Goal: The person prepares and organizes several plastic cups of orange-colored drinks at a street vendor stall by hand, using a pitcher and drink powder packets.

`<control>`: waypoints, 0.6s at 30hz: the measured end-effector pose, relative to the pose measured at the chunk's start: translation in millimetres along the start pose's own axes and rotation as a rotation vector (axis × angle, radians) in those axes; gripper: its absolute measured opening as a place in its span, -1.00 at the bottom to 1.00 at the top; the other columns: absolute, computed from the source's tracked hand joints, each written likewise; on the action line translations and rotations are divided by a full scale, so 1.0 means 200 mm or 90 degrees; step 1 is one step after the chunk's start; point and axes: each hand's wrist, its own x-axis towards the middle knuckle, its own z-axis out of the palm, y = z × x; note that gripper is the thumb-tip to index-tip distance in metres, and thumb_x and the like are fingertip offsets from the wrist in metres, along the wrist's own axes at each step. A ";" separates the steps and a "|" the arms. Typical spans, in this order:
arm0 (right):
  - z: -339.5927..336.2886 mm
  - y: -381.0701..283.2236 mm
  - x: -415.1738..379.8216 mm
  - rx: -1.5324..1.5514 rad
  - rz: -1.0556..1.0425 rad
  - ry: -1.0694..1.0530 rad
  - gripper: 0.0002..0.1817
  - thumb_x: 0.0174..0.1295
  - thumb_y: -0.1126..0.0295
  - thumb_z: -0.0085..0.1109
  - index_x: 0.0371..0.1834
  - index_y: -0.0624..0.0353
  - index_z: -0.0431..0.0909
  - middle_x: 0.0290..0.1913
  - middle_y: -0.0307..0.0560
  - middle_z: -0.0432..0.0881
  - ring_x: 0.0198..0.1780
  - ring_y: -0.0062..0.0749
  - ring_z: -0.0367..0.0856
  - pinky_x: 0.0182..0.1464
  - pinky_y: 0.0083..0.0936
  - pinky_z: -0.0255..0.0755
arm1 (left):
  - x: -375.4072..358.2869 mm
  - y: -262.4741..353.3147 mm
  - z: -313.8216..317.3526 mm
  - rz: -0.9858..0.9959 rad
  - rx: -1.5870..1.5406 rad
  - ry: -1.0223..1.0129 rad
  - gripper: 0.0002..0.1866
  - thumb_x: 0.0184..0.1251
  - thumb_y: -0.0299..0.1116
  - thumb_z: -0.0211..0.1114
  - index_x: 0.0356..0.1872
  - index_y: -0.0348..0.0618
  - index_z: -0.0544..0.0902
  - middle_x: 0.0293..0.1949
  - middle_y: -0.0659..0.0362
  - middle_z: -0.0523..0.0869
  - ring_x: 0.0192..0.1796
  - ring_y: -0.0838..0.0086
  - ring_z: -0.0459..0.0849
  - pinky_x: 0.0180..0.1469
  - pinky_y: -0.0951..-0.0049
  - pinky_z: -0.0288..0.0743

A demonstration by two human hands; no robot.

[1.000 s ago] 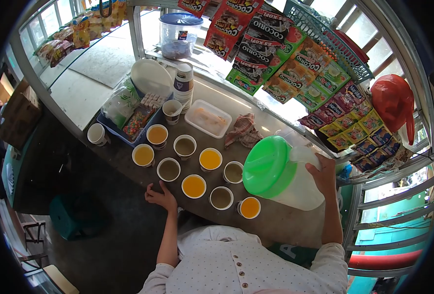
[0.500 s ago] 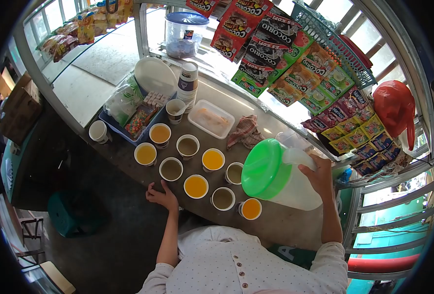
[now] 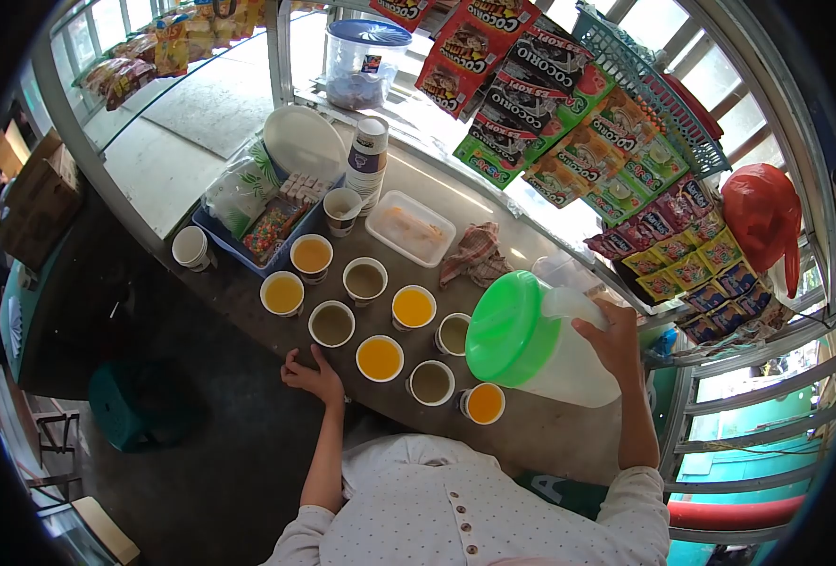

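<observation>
Head view, looking down over the person's shoulders: the right hand (image 3: 614, 341) is wrapped around the handle side of a big translucent jug (image 3: 545, 344) with a green lid (image 3: 510, 327), held off the counter (image 3: 531, 429) and tilted; its long axis runs from the hand toward the cups, lid end leading, body behind under the palm; what is inside I cannot make out. Just ahead of the lid stand paper cups in rows; an orange-filled cup (image 3: 485, 403) sits below the lid, a brownish-filled cup (image 3: 454, 333) just beside its rim; further from the grip the orange and brownish fills alternate. The left hand (image 3: 311, 375) rests fingers spread on the counter edge, holding nothing, nearest a brown-filled cup (image 3: 331, 324).
</observation>
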 end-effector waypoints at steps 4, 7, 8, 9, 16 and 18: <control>0.00 0.01 0.01 -0.030 -0.022 0.005 -0.48 -0.05 0.10 0.44 -0.26 0.40 0.63 -0.43 0.04 0.61 -0.38 -0.24 0.57 -0.25 -0.37 0.41 | 0.00 0.00 0.00 -0.007 -0.003 -0.007 -0.51 0.30 -0.13 0.29 0.05 -0.24 0.37 0.06 -0.11 0.22 0.16 0.06 0.16 0.23 0.12 0.03; 0.00 -0.01 0.01 -0.017 -0.020 0.002 -0.49 -0.05 0.10 0.44 -0.26 0.39 0.63 -0.44 0.04 0.61 -0.40 -0.24 0.58 -0.26 -0.36 0.42 | 0.00 0.00 0.00 -0.005 0.008 -0.001 -0.51 0.30 -0.13 0.29 0.06 -0.24 0.36 0.06 -0.10 0.22 0.16 0.06 0.17 0.23 0.12 0.04; 0.00 -0.01 0.01 -0.009 -0.016 -0.001 -0.49 -0.06 0.10 0.45 -0.27 0.39 0.63 -0.45 0.04 0.61 -0.41 -0.23 0.58 -0.26 -0.36 0.42 | 0.00 0.00 0.00 -0.006 0.005 -0.002 -0.51 0.30 -0.13 0.29 0.06 -0.24 0.36 0.06 -0.10 0.22 0.16 0.06 0.17 0.22 0.12 0.05; 0.00 -0.01 0.01 -0.017 -0.026 0.002 -0.50 -0.05 0.10 0.44 -0.27 0.39 0.64 -0.45 0.04 0.62 -0.41 -0.23 0.58 -0.26 -0.36 0.42 | 0.00 0.00 0.00 -0.007 0.002 -0.002 -0.51 0.30 -0.13 0.29 0.07 -0.24 0.36 0.06 -0.10 0.22 0.16 0.06 0.18 0.22 0.12 0.05; 0.01 -0.04 0.02 -0.023 -0.045 0.001 -0.51 -0.04 0.09 0.44 -0.28 0.36 0.65 -0.45 0.03 0.62 -0.41 -0.26 0.59 -0.28 -0.37 0.43 | 0.00 0.00 0.00 -0.013 -0.011 -0.003 -0.51 0.30 -0.15 0.29 0.07 -0.24 0.36 0.06 -0.10 0.22 0.16 0.07 0.19 0.22 0.13 0.06; 0.01 -0.04 0.02 -0.021 -0.044 0.003 -0.51 -0.04 0.08 0.44 -0.29 0.35 0.65 -0.46 0.03 0.63 -0.42 -0.27 0.60 -0.28 -0.38 0.43 | 0.00 0.00 0.00 -0.011 -0.008 -0.002 -0.52 0.30 -0.16 0.29 0.07 -0.24 0.36 0.06 -0.10 0.22 0.16 0.07 0.19 0.23 0.13 0.06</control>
